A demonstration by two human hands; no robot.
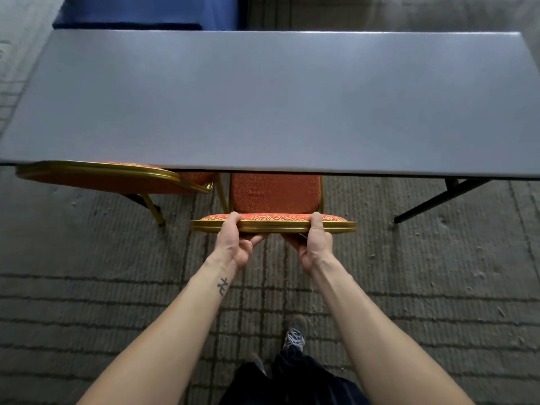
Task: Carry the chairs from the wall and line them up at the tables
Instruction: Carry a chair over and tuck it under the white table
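Together left grip [235,244] and right grip [315,247] clasp the top of the chair [274,195]; it sits partly under the desk [263,97]. Second chair [102,178] likewise.

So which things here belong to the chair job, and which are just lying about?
In the job: grey table; held chair, gripped at its back by the left hand and right hand; second chair beside it, partly under the table.
Just there: blue draped thing beyond the table; carpet.
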